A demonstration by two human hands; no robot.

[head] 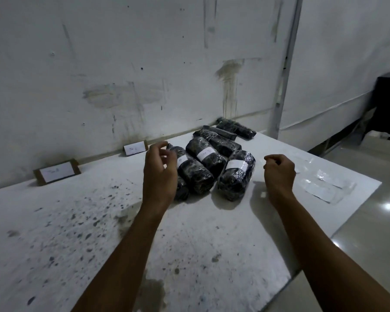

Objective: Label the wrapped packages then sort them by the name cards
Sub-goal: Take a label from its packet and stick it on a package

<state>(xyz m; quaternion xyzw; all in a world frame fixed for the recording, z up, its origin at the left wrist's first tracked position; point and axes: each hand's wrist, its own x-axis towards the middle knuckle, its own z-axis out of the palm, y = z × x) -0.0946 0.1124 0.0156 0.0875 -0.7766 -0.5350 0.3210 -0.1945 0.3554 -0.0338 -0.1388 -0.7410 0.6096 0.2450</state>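
The wrapped packages (212, 158) lie in a loose heap on the white table (189, 244), close to the wall. I take this heap as my landmark. Three packages at its front carry a white label: the left one (195, 171), the middle one (205, 156) and the right one (235, 174). Behind the heap, more packages go toward the corner, and I see no label on them.

The left hand (159, 170) hangs just at the left edge of the heap, fingers loosely curled, holding nothing I can see; whether it touches the film I cannot tell. The right hand (279, 172) floats to the right of the heap, also loosely curled and empty. Further right of the heap lie some sheets (324, 188), maybe label backing.

Left of the heap, against the wall, stand two name cards, the near card (56, 173) and the far card (135, 147); the writing is too small to read.

The packages look like dark soft rolls under shiny plastic film. I judge them light, a little squashy and slippery, so the hand should go around the middle, over the label zone, and not pinch the film ends.
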